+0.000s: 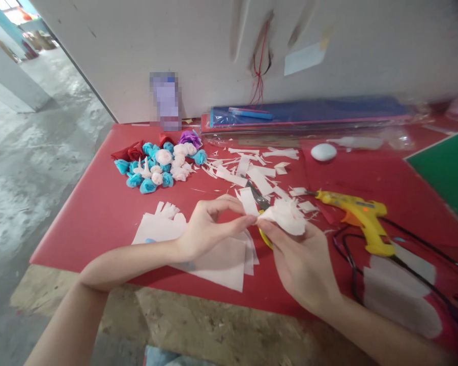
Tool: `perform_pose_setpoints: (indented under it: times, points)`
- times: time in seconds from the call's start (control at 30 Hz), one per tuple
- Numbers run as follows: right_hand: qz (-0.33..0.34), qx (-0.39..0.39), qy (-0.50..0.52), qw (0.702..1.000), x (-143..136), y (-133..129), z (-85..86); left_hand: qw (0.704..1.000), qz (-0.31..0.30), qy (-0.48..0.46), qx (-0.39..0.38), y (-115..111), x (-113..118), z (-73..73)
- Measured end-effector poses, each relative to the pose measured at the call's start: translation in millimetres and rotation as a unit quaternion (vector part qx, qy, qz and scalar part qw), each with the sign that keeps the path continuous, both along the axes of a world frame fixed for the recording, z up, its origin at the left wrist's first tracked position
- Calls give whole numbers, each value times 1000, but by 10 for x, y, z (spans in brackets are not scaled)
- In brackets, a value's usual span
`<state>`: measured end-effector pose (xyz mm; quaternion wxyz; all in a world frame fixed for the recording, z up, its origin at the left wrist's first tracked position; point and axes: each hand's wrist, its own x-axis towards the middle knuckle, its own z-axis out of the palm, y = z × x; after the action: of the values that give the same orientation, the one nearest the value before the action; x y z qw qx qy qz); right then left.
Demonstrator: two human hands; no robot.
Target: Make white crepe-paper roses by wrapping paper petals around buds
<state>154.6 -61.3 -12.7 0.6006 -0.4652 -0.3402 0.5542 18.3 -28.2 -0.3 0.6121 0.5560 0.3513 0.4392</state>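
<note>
My right hand (303, 259) grips a white paper flower (288, 216) with ruffled petals. At the flower's pointed base, the thumb and forefinger of my left hand (213, 223) are closed in a pinch. A white paper strip (248, 201) shows just beyond those fingertips; whether they touch it I cannot tell. Behind the flower lie scissors (260, 200) with dark blades and yellow handles, partly hidden by my right hand. White paper sheets (217, 264) rest on the table under my left forearm.
Blue, white, red and purple paper flowers (162, 158) cluster at the back left of the red table (80, 223). Paper scraps (259, 178) lie mid-table. A yellow glue gun (366, 218) with a black cord, a white egg-shaped piece (323, 152) and a green board (446, 173) are rightward.
</note>
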Motion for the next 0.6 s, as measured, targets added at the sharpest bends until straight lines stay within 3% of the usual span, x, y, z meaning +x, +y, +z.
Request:
perform_pose_setpoints:
  times: [0.17,0.47,0.6]
  points:
    - [15,23,-13,1000,13,4,-1,1000,2,-5,0,3,-5,17]
    - [35,96,-66,993,54,-21,-5,989,-24,-94,-110,-16,3,22]
    - [37,98,-79,991,70,-18,-50,988,-16,-85,-125,-22,13,18]
